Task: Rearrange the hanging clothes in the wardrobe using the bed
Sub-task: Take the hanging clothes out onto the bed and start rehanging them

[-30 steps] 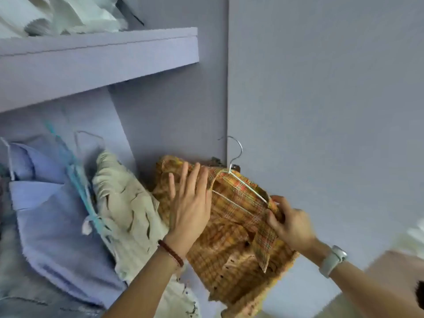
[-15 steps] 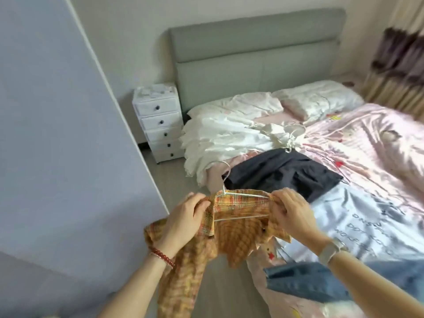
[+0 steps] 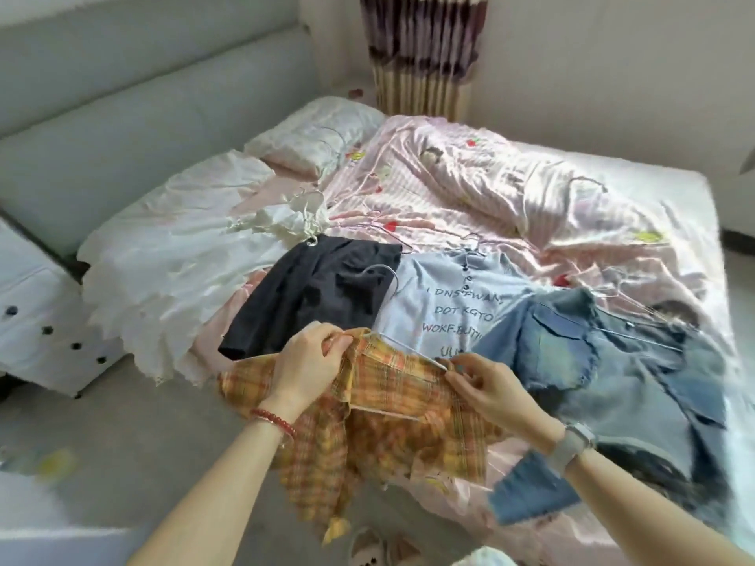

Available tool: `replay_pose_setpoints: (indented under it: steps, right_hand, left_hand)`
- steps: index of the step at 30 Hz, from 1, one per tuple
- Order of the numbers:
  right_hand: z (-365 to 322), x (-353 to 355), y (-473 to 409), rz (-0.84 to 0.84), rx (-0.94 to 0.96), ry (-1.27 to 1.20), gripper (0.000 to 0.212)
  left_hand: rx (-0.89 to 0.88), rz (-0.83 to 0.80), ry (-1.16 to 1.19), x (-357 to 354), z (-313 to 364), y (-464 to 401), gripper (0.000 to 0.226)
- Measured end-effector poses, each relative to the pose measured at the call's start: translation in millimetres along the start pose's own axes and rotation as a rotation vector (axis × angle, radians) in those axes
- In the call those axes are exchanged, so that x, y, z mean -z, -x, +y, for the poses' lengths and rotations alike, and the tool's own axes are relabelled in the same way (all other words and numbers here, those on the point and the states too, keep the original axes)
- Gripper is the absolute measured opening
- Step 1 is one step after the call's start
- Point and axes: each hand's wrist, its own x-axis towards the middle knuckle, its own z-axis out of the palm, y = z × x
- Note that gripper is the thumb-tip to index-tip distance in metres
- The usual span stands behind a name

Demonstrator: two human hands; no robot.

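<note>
Left hand (image 3: 304, 371) and right hand (image 3: 486, 384) each pinch the plaid shirt (image 3: 392, 406) on its hanger (image 3: 402, 345) at the bed (image 3: 572, 206) edge.

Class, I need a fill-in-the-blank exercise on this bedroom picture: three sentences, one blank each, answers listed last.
1. Both hands, left hand and right hand, hold a ____ plaid shirt.
2. The shirt hangs on a wire ____.
3. The black garment lies on the ____, left of the light blue top.

Answers: yellow; hanger; bed
</note>
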Motion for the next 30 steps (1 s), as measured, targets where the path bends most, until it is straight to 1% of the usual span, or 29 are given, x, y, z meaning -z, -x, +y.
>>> replay_pose_setpoints:
  steps: [3, 6, 9, 11, 15, 19, 22, 24, 26, 28, 30]
  right_hand:
    - [-11, 30, -19, 0.304, -0.028, 0.087, 0.025]
    - [-28, 65, -40, 0.582, 0.002, 0.183, 0.024]
    - [-42, 97, -62, 0.788, 0.024, 0.238, 0.022]
    - [-45, 117, -76, 0.86, 0.007, 0.239, 0.023]
    - [-36, 147, -101, 0.919, -0.024, 0.255, 0.021]
    - [-4, 167, -137, 0.874, -0.07, 0.306, 0.023]
    - [27, 194, -184, 0.89, -0.094, 0.351, 0.024]
    - [52, 211, -225, 0.9, -0.106, 0.375, 0.023]
    - [85, 217, -271, 0.868, -0.118, 0.366, 0.02]
    - [125, 201, -311, 0.795, -0.17, 0.299, 0.018]
    - [175, 170, -342, 0.717, -0.297, 0.195, 0.021]
  left_hand:
    - [-0.102, 0.055, 0.062, -2, 26, -44, 0.019]
    - [-0.233, 0.109, 0.1, 3, 58, -91, 0.024]
    - [-0.328, 0.165, 0.145, 12, 92, -136, 0.024]
    - [-0.366, 0.181, 0.183, 16, 113, -161, 0.024]
    - [-0.435, 0.189, 0.172, 5, 145, -201, 0.024]
    - [-0.428, 0.083, 0.149, -27, 161, -244, 0.025]
    - [-0.404, 0.074, 0.162, -59, 174, -283, 0.025]
    - [-0.374, 0.067, 0.167, -87, 180, -317, 0.026]
    - [-0.326, 0.028, 0.145, -125, 179, -359, 0.026]
    - [-0.267, -0.054, 0.058, -172, 165, -394, 0.027]
    - [-0.203, -0.122, -0.032, -230, 142, -416, 0.027]
